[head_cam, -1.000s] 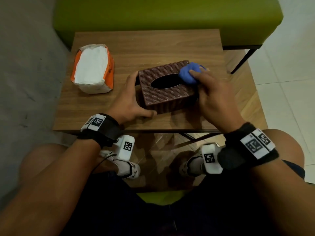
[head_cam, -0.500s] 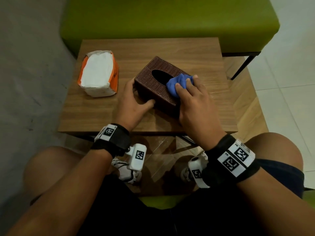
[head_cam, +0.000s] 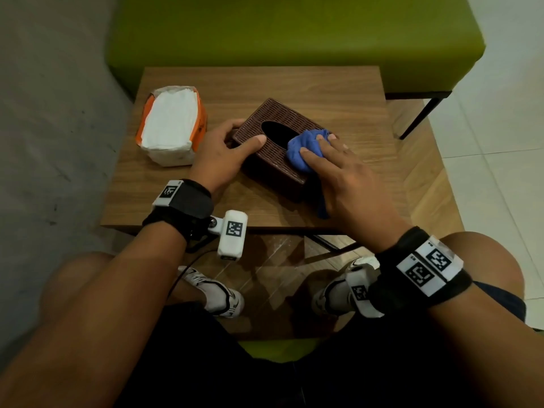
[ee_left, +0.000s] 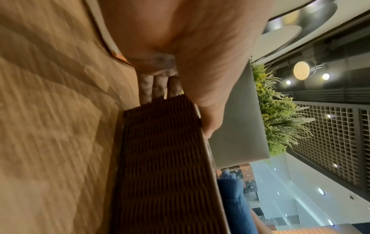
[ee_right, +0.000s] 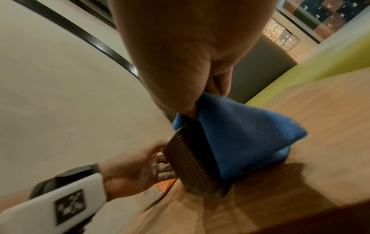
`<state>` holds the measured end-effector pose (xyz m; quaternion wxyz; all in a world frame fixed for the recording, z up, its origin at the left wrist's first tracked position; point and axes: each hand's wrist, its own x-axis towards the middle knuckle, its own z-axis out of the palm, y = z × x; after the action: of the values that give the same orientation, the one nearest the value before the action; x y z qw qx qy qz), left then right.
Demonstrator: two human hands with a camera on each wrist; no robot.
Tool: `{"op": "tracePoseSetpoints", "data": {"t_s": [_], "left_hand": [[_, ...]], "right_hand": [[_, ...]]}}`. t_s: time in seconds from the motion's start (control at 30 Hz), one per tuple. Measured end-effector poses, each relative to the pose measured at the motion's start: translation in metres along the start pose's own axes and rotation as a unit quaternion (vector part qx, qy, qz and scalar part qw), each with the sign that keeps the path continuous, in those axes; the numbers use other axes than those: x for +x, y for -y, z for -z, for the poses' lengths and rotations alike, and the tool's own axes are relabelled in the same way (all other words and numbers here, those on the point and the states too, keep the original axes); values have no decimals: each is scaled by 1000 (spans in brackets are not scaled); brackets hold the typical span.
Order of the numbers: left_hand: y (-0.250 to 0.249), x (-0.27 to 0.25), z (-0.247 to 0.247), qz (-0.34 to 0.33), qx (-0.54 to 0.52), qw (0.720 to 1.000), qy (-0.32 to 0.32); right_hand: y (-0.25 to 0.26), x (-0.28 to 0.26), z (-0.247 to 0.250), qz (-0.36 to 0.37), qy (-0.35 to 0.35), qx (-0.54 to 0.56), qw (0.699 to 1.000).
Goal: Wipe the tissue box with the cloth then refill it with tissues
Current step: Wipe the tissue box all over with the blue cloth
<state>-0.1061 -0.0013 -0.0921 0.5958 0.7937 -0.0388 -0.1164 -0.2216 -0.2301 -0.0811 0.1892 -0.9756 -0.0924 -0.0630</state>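
A brown woven tissue box [head_cam: 273, 151] with an empty oval slot sits turned at an angle on the wooden table [head_cam: 294, 83]. My left hand [head_cam: 247, 132] grips its left corner, thumb on the top and fingers round the far side. My right hand [head_cam: 319, 144] holds a bunched blue cloth [head_cam: 306, 151] against the near right part of the box top. In the right wrist view the cloth [ee_right: 240, 134] drapes down over the box's end [ee_right: 190, 158]. An opened orange pack of white tissues [head_cam: 172, 125] lies left of the box.
A green upholstered bench [head_cam: 294, 30] runs along the table's far edge, with a black metal leg [head_cam: 424, 113] to the right. My knees and white shoes [head_cam: 217, 293] are below the table's near edge. Grey floor lies left, white tiles right.
The box has been turned to an angle. The cloth has slid from its far right corner to the near right part of the top. My left thumb has moved onto the box top.
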Motion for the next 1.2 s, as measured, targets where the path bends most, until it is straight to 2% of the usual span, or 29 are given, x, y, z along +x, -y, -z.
{"op": "tracePoseSetpoints", "data": {"t_s": [0.1, 0.17, 0.2, 0.27, 0.33, 0.37, 0.43, 0.5, 0.57, 0.63, 0.7, 0.8, 0.87, 0.9, 0.97, 1.03, 1.07, 1.2], "left_hand": [[3, 2, 0, -4, -24, 1000, 4], [4, 1, -1, -6, -31, 999, 3], [4, 2, -3, -6, -34, 999, 1], [4, 3, -5, -7, -37, 999, -4], [4, 4, -5, -3, -40, 999, 1], [4, 3, -5, 4, -43, 999, 6], [4, 4, -3, 15, -55, 998, 16], [5, 4, -4, 16, -63, 998, 17], [5, 5, -6, 10, -57, 998, 9], [8, 8, -8, 6, -54, 999, 4], [8, 11, -7, 14, -56, 998, 14], [5, 13, -4, 28, -69, 997, 34], [5, 11, -6, 26, -67, 997, 30], [5, 10, -8, 23, -67, 997, 23], [8, 10, -10, 22, -72, 997, 11], [11, 11, -9, 23, -66, 997, 15], [11, 12, -7, 26, -63, 997, 22], [11, 13, -1, 42, -60, 996, 50]], "right_hand": [[-11, 7, 8, -41, -34, 22, 998], [3, 7, 6, -68, -56, 37, 995], [15, 2, 1, -57, -59, 34, 996], [36, -18, -11, 10, -34, 20, 999], [29, -24, -12, 51, -23, 16, 998], [17, -19, -11, 36, -39, 24, 998], [-7, -2, -8, -40, -83, 56, 994], [-9, 9, -4, -82, -101, 70, 989], [15, 2, -8, -44, -85, 48, 994], [34, -18, -12, 45, -43, 21, 998], [23, -20, -9, 75, -24, 9, 997], [-16, 2, -4, -29, -78, 45, 996], [-13, 8, -3, -70, -105, 70, 989], [2, 5, -5, -58, -104, 67, 991], [30, -14, -14, 27, -60, 48, 997], [31, -24, -12, 92, -13, 40, 995], [21, -21, -9, 84, -10, 37, 996], [-8, 9, 6, -61, -62, 70, 994]]}}
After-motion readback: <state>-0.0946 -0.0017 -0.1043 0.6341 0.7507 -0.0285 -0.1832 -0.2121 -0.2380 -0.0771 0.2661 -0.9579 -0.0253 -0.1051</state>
